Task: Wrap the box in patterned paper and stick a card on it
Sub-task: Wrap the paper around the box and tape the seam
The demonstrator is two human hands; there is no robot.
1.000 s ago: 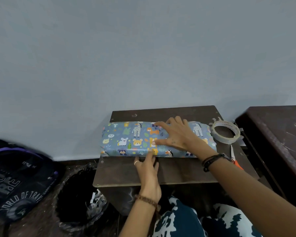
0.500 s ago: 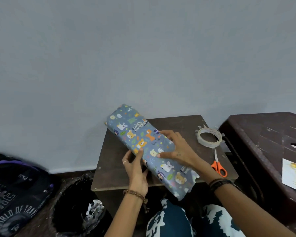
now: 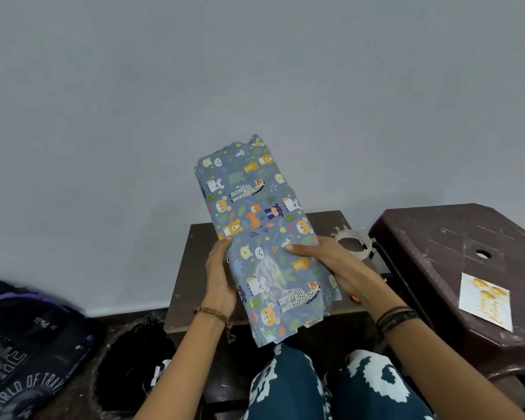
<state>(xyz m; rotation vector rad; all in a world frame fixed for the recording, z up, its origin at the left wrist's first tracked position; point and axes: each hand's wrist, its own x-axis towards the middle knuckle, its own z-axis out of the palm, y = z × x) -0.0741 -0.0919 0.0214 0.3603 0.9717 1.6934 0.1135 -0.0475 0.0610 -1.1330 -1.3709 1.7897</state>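
The long box [image 3: 255,213], wrapped in blue paper printed with cartoon animals, is raised off the small brown table [image 3: 188,268] and stands nearly on end, its top leaning away toward the wall. My left hand [image 3: 220,277] grips its left edge, thumb on the front face. On the opposite edge my right hand [image 3: 319,262] holds it, thumb across the paper. The paper at the bottom end is loose and crumpled. A white card [image 3: 485,301] with gold print lies on the dark stool [image 3: 437,237] at the right.
A clear tape roll [image 3: 353,241] sits on the table's right side, with an orange bit of scissors [image 3: 354,298] showing under my right wrist. A black-lined bin [image 3: 128,359] and a dark backpack [image 3: 22,344] stand on the floor at left. My patterned trousers fill the bottom.
The box lay flat across the table, then was lifted and turned; now it stands almost upright in both hands. The view has shifted right, bringing the card and stool into sight.
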